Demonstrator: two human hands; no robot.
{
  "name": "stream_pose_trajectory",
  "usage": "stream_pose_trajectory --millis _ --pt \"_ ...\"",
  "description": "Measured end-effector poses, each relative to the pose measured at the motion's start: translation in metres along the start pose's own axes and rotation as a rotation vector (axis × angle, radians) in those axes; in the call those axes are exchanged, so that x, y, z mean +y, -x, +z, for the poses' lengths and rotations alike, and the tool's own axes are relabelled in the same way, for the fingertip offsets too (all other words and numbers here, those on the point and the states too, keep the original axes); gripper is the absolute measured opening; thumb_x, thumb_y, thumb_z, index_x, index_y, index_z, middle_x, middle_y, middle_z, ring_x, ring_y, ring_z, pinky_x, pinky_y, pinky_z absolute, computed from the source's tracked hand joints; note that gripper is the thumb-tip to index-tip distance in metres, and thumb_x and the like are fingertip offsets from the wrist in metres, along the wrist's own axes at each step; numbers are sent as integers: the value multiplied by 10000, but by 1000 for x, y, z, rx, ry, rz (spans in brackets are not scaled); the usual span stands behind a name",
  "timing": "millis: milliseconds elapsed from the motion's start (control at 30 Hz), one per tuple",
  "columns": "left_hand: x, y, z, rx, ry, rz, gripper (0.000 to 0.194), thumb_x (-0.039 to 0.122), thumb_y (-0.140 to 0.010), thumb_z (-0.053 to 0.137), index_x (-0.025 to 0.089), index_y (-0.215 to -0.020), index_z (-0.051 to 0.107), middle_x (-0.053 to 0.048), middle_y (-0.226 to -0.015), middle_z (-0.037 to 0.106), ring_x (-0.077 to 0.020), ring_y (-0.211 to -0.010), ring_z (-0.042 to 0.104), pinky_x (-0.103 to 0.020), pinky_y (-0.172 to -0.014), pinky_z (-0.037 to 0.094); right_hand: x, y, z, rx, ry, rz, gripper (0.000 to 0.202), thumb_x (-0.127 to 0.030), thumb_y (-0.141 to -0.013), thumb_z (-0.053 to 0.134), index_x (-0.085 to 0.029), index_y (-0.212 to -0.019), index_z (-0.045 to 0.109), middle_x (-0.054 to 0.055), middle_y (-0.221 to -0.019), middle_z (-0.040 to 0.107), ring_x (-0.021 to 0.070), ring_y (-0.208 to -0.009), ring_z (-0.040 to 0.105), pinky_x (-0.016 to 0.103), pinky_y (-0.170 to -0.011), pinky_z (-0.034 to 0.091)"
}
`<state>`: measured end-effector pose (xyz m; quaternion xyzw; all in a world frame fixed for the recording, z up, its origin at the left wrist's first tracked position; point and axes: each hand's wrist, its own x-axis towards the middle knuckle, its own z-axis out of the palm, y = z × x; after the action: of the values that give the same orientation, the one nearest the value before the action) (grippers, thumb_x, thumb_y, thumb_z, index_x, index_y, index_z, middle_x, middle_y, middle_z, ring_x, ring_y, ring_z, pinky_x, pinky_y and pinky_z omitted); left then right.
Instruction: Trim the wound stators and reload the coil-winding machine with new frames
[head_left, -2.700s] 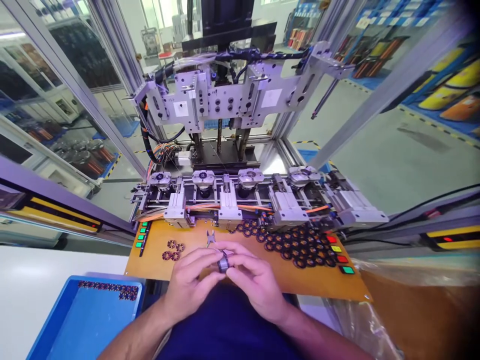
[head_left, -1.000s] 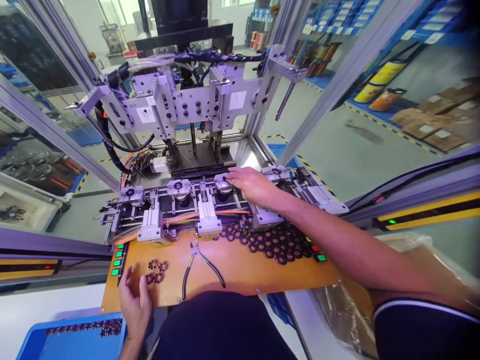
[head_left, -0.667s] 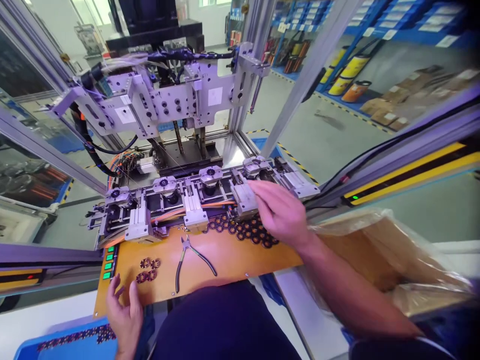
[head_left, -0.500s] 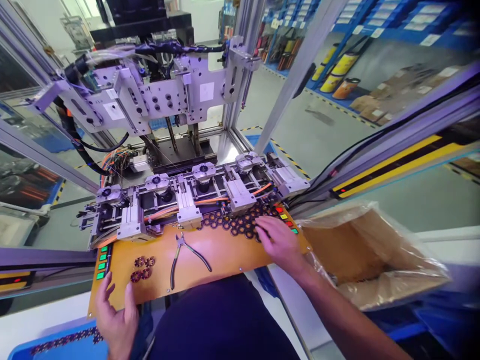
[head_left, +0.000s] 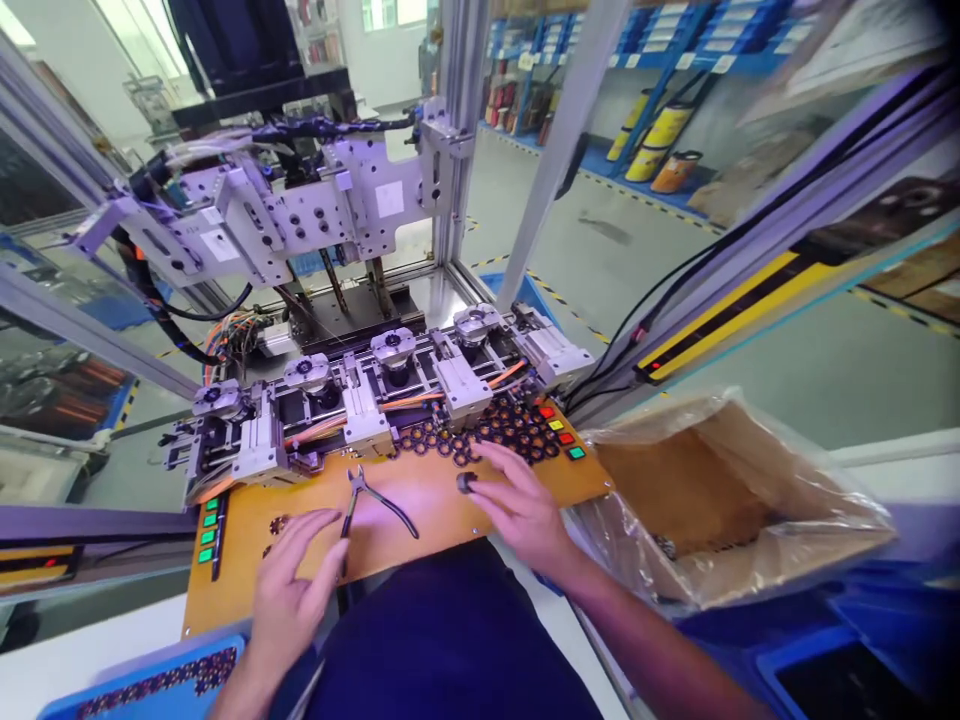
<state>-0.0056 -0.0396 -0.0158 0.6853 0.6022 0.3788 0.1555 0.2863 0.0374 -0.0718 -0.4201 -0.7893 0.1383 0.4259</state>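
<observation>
My right hand (head_left: 525,510) is above the orange work board (head_left: 442,510), pinching a small dark ring-shaped part (head_left: 466,483) between thumb and fingers. Just beyond it, many like dark rings (head_left: 424,440) lie in a loose cluster along the machine's front. My left hand (head_left: 292,580) is open, fingers spread, with nothing in it. It covers most of a small group of copper-wound rings (head_left: 278,524) on the board's left. Close to its fingertips lies a pair of cutting pliers (head_left: 360,487) with dark handles spread apart.
A winding machine (head_left: 367,410) with several round fixtures stands behind the board. Green buttons (head_left: 208,537) are at the left, coloured buttons (head_left: 555,425) at the right. A plastic-lined carton (head_left: 675,480) is on the right; a blue tray (head_left: 142,705) of wound parts sits lower left.
My right hand has drawn back from the ring cluster toward the left, now with a ring in its fingers. My left hand has moved right and up, over the wound rings.
</observation>
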Motion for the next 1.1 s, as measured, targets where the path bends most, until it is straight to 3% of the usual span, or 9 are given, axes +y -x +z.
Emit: stream_pose_trajectory --millis 100,167,300,400,500,733,900,1000,1100 --pt "31 -14 5 -359 277 -112 302 279 -877 639 207 -1168 681 -77 -1048 760 -221 -965 704 -335 -889 533 -48 -14 -3 29 -282 -82 148 -119 -890 622 -221 -971 691 97 -1348 559 249 -1233 555 433 -998 518" --pt "47 -18 9 -418 479 -172 334 335 -883 633 184 -1176 681 -80 -1020 762 -216 -920 710 -318 -841 548 -72 -22 -1 41 -480 -127 235 -64 -853 654 -242 -1004 678 78 -1362 550 240 -1220 562 428 -1027 491" --pt "59 -13 11 -262 591 -208 284 322 -871 658 174 -1109 710 -73 -939 764 -190 -817 708 -286 -754 556 -94 -29 7 -62 -654 -87 295 -57 -856 653 -254 -1073 686 81 -1373 538 199 -1145 599 342 -970 515" --pt "56 -5 6 -154 502 -105 342 199 -841 697 241 -1180 681 -50 -1037 758 -176 -928 696 -279 -851 536 -98 -29 13 -179 -813 33 219 -158 -886 652 -250 -1082 686 98 -1331 572 219 -1141 610 359 -960 521" --pt "54 -1 3 -65 422 -10 421 110 -827 692 290 -1205 663 -30 -1060 741 -156 -976 673 -263 -881 525 -101 -31 18 -209 -915 143 144 -187 -909 626 -265 -1007 696 74 -1249 632 226 -1159 610 394 -1006 493" --pt "51 -1 2 27 333 71 408 98 -805 716 264 -1176 673 -49 -1042 729 -173 -987 674 -279 -861 550 -110 -35 28 -262 -975 222 117 -194 -922 608 -253 -931 710 68 -1204 657 210 -1125 634 386 -996 504" --pt "29 4 -10 80 238 -29 401 156 -790 744 254 -1172 671 -62 -1073 719 -179 -921 684 -303 -836 567 -87 -58 18 -289 -822 169 173 -314 -946 597 -215 -894 729 90 -1077 723 204 -1002 699 345 -876 580" --pt "-1 16 -21 166 229 -220 305 222 -840 690 210 -1144 674 -89 -1069 720 -195 -892 695 -341 -820 580 -49 -96 -4 -280 -627 98 206 -343 -932 609 -205 -870 749 80 -983 753 197 -914 724 332 -823 601" --pt "-39 35 -28 295 182 -457 363 355 -815 701 173 -1127 670 -108 -1064 732 -224 -900 703 -408 -902 569 2 -146 -31 -245 -474 64 147 -324 -867 670 -211 -883 764 76 -1047 745 217 -976 706 374 -899 575"
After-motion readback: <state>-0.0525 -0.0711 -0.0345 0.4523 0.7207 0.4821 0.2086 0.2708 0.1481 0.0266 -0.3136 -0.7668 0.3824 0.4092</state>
